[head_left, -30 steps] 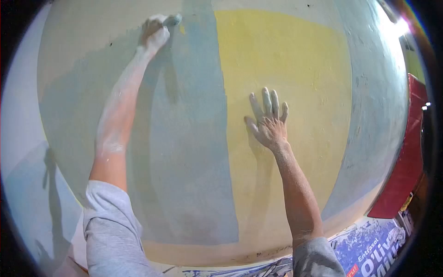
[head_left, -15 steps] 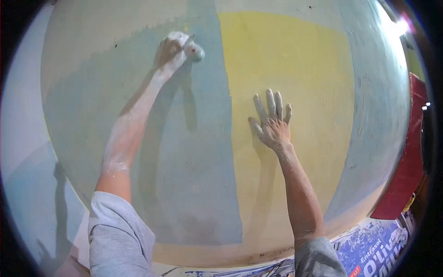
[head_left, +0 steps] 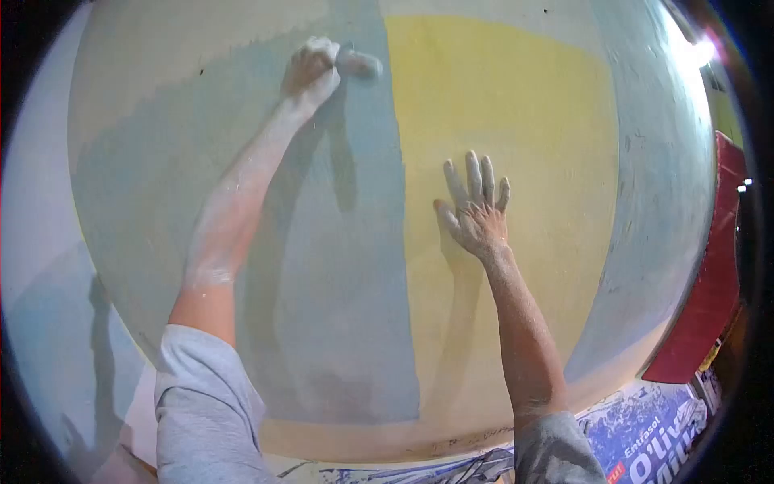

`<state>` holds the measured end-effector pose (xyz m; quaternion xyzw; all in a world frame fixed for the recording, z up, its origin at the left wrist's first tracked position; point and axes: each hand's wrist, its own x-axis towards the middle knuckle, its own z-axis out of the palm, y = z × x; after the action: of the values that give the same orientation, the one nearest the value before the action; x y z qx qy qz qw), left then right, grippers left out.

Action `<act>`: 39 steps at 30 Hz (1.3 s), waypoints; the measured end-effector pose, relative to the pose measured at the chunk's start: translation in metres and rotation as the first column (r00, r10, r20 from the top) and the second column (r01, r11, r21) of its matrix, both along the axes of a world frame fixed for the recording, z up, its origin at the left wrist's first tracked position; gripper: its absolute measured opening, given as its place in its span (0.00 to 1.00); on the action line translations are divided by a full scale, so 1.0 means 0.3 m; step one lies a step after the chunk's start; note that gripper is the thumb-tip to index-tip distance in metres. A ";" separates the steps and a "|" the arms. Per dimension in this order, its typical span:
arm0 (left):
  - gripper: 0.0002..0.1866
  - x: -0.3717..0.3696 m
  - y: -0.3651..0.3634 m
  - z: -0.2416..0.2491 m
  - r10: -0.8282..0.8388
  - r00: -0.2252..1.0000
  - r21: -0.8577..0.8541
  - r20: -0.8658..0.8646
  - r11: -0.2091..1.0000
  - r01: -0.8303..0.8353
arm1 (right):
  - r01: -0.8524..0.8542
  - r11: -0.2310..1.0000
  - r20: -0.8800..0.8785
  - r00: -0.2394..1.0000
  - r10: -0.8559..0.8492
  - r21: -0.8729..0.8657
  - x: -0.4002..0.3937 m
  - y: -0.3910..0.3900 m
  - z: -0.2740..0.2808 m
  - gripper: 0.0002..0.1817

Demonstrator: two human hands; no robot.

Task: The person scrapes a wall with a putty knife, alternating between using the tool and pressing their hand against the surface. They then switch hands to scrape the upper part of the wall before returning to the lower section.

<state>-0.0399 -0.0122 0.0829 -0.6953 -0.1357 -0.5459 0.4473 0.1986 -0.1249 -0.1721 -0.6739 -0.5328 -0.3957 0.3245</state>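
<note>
My left hand [head_left: 313,71], whitened with dust, is closed in a fist high on the grey-blue part of the wall [head_left: 339,258]. From it a dust-coated tool with a rounded handle [head_left: 363,66] sticks out to the right, close to the border of the yellow patch. The tool's working end is hidden behind the fist, so I cannot tell its kind. Lower down, my right hand [head_left: 481,218] lies flat on the yellow patch [head_left: 516,97], fingers spread and dusty, holding nothing.
A dark red panel [head_left: 701,274] stands at the right edge, below a bright lamp [head_left: 703,52]. Blue printed sheeting [head_left: 645,436] with white lettering lies along the wall's foot at lower right. Another wall surface [head_left: 48,306] meets this one at left.
My left hand has shifted slightly up and to the right, and the tool's handle now points more to the right. The right hand stays in place.
</note>
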 end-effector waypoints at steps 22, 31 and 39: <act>0.09 -0.078 0.035 0.091 -0.038 0.999 0.163 -0.033 0.986 0.043 | -0.050 0.998 -0.018 0.999 0.051 0.034 0.004 0.016 -0.012 0.36; 0.12 -0.077 -0.021 0.014 -0.140 0.984 0.102 -0.108 0.983 0.151 | -0.028 0.999 -0.017 0.999 0.029 0.016 0.005 0.014 -0.015 0.36; 0.09 -0.080 -0.015 -0.006 -0.032 0.998 0.110 -0.050 0.993 0.038 | -0.027 1.000 -0.014 1.000 0.027 0.005 0.007 0.000 -0.008 0.37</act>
<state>-0.0638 -0.0167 0.0810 -0.6847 -0.0823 -0.5435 0.4785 0.2007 -0.1250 -0.1746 -0.6687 -0.5388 -0.3876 0.3352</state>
